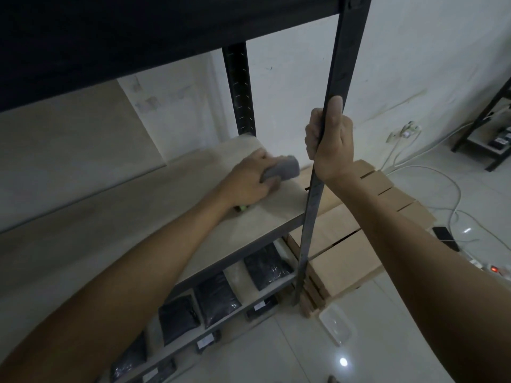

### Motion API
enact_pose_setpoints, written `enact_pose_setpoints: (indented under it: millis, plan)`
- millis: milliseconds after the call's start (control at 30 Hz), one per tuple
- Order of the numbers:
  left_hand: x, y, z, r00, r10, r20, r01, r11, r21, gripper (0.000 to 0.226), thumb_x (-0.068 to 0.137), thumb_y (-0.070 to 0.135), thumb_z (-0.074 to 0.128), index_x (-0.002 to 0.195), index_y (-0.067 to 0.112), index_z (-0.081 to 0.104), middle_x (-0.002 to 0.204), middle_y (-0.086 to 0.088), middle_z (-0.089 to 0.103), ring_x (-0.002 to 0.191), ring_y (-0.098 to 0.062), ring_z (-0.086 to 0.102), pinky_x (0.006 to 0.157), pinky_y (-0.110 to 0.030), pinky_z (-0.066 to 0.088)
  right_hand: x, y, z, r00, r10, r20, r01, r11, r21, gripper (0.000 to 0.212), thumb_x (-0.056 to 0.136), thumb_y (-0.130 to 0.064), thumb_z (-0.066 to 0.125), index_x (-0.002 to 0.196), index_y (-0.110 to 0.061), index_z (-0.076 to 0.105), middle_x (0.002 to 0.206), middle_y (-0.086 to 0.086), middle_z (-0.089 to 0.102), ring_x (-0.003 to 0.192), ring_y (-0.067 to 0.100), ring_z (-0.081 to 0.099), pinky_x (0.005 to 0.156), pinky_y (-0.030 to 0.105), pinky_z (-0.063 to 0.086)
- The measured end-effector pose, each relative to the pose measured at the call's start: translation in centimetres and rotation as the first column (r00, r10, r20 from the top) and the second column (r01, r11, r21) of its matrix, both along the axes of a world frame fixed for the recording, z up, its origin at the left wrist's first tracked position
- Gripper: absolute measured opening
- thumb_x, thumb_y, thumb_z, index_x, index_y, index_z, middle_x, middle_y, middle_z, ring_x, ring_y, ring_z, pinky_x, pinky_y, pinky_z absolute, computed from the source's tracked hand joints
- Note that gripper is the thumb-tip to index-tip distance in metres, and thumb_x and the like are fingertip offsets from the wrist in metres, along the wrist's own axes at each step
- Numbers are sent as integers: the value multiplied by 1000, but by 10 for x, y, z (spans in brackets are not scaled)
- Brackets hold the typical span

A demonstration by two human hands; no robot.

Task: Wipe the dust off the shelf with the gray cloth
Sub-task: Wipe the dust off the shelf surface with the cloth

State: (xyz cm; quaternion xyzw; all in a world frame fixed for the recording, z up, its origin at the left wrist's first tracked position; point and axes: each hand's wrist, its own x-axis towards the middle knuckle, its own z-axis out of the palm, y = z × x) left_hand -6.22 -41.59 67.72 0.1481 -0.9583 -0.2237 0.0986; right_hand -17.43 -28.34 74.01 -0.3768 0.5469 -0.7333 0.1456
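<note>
The left hand (249, 181) reaches out over the pale shelf (124, 217) and holds the gray cloth (282, 168), bunched into a thick wad; its fingers are curled round the near end of the wad and press it down on the board, near the far right corner, just in front of the rear black post (239, 89). Under the wrist, lying on the board, a small green thing (242, 208) peeps out; it is too hidden to tell what it is. The right hand (330, 139) grips the front black post (331, 106) of the rack, the fingers wrapped round it from the left and the thumb laid upright along its face. A dark upper shelf (138, 37) spans the top of the view. Below the wiped board, a lower shelf (265, 294) carries a row of black bags (266, 266) in clear wrap, lying side by side, and lower still there are small dark boxes with white labels (206, 341). Just to the right of the rack, flat cardboard boxes (351, 258) are stacked on the tiled floor (387, 341), touching the foot of the front post. A clear plastic container (337, 324) lies on the floor beside the stack. Farther right, white cables (431, 172) run across the tiles from a wall socket (405, 132), a black phone (445, 237) lies near them, and a power strip with a red light (493, 269) sits at the edge. Another black rack (486, 128) stands against the white wall at far right.
</note>
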Motion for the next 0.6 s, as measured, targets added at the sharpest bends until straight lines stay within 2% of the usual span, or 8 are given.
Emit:
enact_pose_setpoints:
  millis: [67,133,233,300,367,433,533,600]
  plan:
    - [5,23,-17,999,45,25,-42,992,-118,43,100,35,54,140,20,49,114,0,48,98,-16,51,80,-26,45,0,0,-1,1000,6,-7,-6,1000,3,75,73,-95,36,49,-25,28,44,-10,25,41,14,19,49,33,14]
    - [21,36,-26,1000,-23,-4,22,987,-161,45,101,34,50,144,24,41,119,0,47,99,-13,52,80,-27,47,-2,0,-2,1000,-6,4,6,1000,13,74,78,-91,37,50,-24,24,45,-9,23,43,15,17,50,32,14]
    - [54,54,-24,969,-233,81,234,972,-14,38,100,33,51,138,30,47,117,6,45,94,-8,52,81,-28,52,-2,0,-1,1000,3,8,-3,1000,24,85,75,-94,36,57,-13,20,49,0,21,45,18,16,50,33,13]
    - [67,57,-19,929,-350,118,342,936,81,39,99,32,53,137,33,50,115,13,46,98,-6,53,84,-25,50,-4,1,-2,1000,3,-15,-2,1000,15,89,72,-96,35,58,-10,20,51,2,20,46,17,17,51,33,14]
    - [60,45,-9,964,-264,13,261,958,122,32,99,34,53,130,30,56,117,14,49,104,-4,54,91,-24,49,-4,0,-2,1000,9,-12,-9,1000,23,88,72,-96,35,57,-10,21,50,2,21,45,17,17,51,33,15]
    - [40,24,-4,995,-47,-85,52,997,58,30,99,33,55,126,21,60,119,10,50,105,-6,54,94,-25,49,-3,-1,-1,1000,15,0,-15,1000,25,81,72,-96,35,53,-18,24,48,-3,23,43,15,19,50,31,15]
    - [12,10,-14,989,144,-42,-148,985,-94,49,101,36,52,147,22,44,115,2,45,99,-14,51,84,-29,50,-3,-1,-1,1000,12,-10,-12,1000,3,71,73,-94,36,48,-28,32,45,-11,28,41,11,22,49,28,17]
    - [9,18,-26,991,132,-19,-134,976,-171,54,100,39,49,151,26,37,111,5,41,97,-14,49,75,-26,44,-3,0,-1,1000,10,-20,-10,1000,-5,72,75,-94,35,49,-27,31,44,-11,28,40,11,23,49,27,17]
